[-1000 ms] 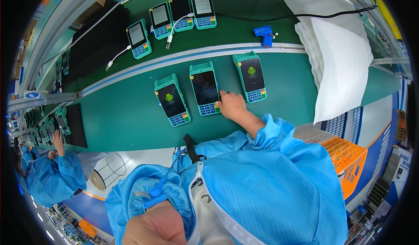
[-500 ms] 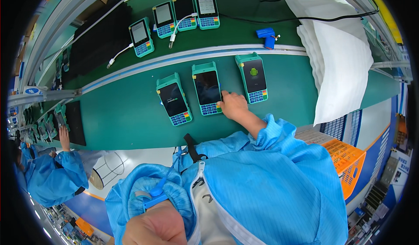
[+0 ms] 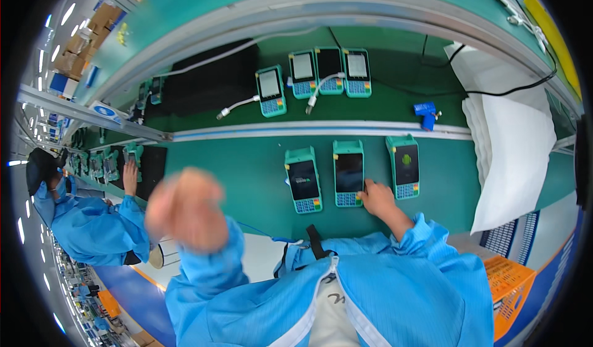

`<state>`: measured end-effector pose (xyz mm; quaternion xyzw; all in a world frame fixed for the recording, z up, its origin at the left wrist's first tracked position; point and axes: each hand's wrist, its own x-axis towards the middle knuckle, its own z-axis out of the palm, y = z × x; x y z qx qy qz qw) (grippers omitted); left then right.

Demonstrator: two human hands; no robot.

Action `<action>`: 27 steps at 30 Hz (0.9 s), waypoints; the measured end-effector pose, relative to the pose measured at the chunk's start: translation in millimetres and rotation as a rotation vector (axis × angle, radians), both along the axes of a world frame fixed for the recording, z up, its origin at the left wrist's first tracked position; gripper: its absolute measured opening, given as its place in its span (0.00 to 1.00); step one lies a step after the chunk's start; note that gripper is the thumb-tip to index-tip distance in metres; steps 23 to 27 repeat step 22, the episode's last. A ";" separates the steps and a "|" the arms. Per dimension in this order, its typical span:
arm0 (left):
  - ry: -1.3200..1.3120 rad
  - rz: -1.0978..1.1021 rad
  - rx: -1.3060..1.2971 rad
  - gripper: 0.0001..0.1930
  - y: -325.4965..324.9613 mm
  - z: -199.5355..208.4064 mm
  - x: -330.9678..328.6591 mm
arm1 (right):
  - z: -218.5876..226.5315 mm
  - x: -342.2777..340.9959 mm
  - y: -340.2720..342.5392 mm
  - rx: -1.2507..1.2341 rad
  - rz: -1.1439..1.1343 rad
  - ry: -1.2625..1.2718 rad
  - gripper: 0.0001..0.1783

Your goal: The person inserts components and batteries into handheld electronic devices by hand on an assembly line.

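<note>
Three payment terminals with teal cases lie in a row on the green bench. The middle terminal (image 3: pixel 349 173) has a dark screen, and my right hand (image 3: pixel 378 199) touches its lower right side by the keypad, one finger stretched along the edge. On the right, a terminal (image 3: pixel 406 165) shows a green robot figure on its screen. The left terminal (image 3: pixel 304 180) shows small text on a dark screen. My left hand (image 3: pixel 188 208) is raised in front of the bench, left of the row; motion smears its fingers, and no object shows in it.
On the back shelf are several more terminals (image 3: pixel 302 73), white cables (image 3: pixel 238 107) and blue battery packs (image 3: pixel 426 115). White foam sheets (image 3: pixel 516 155) drape over the bench's right end, above an orange crate (image 3: pixel 509 285). At left, a co-worker in blue (image 3: pixel 92 223) handles devices.
My left hand has risen from near my chest to above the bench's front edge. The view has tilted up, showing the upper shelf. My right hand stays at the middle terminal.
</note>
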<state>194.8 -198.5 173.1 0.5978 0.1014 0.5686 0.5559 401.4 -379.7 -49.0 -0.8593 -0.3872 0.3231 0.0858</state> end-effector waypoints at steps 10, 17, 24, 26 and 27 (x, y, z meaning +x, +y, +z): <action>1.206 0.276 -0.702 0.26 285.6 -142.4 -4.6 | 2.2 -1.0 4.1 0.029 -0.003 -0.006 0.19; 1.098 0.357 -0.949 0.26 297.6 -165.8 65.7 | -3.6 2.2 -15.1 0.036 -0.054 -0.007 0.16; 1.166 0.650 -0.956 0.24 341.5 -220.6 46.1 | -3.1 3.1 -3.5 -0.008 -0.008 0.015 0.17; 1.166 0.650 -0.956 0.24 341.5 -220.6 46.1 | -3.1 3.1 -3.5 -0.008 -0.008 0.015 0.17; 1.166 0.650 -0.956 0.24 341.5 -220.6 46.1 | -3.1 3.1 -3.5 -0.008 -0.008 0.015 0.17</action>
